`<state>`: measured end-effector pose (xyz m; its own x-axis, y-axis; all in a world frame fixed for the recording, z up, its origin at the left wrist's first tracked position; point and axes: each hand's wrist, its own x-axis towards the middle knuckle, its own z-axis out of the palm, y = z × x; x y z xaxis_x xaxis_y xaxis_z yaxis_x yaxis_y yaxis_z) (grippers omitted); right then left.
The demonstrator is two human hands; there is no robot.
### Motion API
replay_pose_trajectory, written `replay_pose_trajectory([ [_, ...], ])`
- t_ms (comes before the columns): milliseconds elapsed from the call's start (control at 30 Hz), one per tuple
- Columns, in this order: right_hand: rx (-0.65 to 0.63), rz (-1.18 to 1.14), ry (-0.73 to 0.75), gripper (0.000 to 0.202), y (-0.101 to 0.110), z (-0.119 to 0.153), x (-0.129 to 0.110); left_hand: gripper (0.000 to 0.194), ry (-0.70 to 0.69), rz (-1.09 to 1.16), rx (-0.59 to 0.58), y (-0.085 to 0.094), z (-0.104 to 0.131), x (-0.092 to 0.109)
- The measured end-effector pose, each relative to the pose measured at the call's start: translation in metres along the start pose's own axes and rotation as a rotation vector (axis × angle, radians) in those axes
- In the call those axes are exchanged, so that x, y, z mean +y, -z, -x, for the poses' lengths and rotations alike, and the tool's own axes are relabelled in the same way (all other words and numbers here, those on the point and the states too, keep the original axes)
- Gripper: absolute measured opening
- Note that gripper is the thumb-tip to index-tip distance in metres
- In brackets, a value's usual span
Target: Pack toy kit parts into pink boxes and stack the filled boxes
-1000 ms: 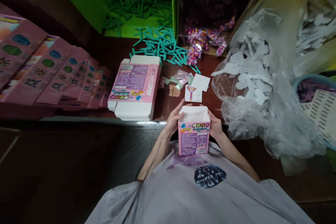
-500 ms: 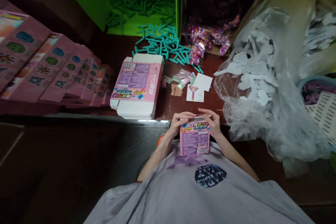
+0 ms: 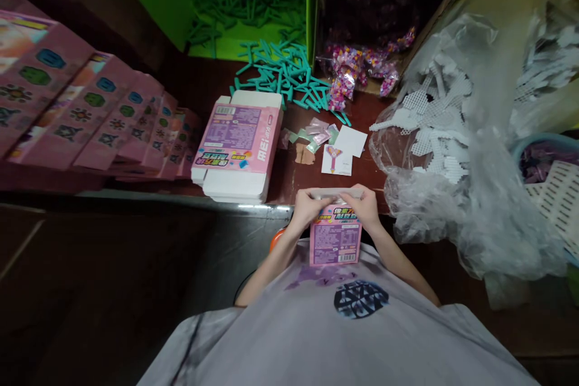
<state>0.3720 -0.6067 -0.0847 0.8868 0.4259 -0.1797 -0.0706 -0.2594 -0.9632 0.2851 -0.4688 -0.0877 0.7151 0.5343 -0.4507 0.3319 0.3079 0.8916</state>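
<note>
A pink and purple printed carton (image 3: 335, 241) stands upright against my shirt, its back panel facing me. At its top left corner my left hand (image 3: 308, 208) is closed on the edge, thumb pointing inward over the white top flap (image 3: 337, 193). My right hand (image 3: 365, 208) grips the top right corner the same way, its thumb near the left one. The fingers behind the flap are mostly hidden. Just beyond the carton lie a printed card (image 3: 337, 160), a blank white card (image 3: 350, 141) and small pink and green packets (image 3: 316, 131).
A stack of flat cartons (image 3: 237, 145) lies left of the cards. Filled pink cartons (image 3: 85, 114) line the left side. Teal plastic hammers (image 3: 280, 72), bead bags (image 3: 346, 69) and a clear bag of white pegboards (image 3: 438, 114) sit at the back and right.
My fingers have moved from resting along the carton's top edge to gripping its corners, thumbs turned inward. The white top flap now shows raised between my hands.
</note>
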Motion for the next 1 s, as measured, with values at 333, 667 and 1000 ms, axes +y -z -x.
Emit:
replay_pose_trajectory([
  [333,-0.161,-0.159,-0.132,0.022,0.01,-0.005,0.0,0.022,-0.097,0.237,-0.214,0.003,0.0,-0.008],
  [667,-0.226,-0.34,0.042,0.017,0.02,0.014,0.015,0.018,-0.381,0.106,-0.242,0.007,0.006,-0.017],
  [1000,-0.326,-0.326,0.03,0.012,0.037,0.011,0.033,0.025,-0.197,0.057,-0.241,0.006,0.007,-0.017],
])
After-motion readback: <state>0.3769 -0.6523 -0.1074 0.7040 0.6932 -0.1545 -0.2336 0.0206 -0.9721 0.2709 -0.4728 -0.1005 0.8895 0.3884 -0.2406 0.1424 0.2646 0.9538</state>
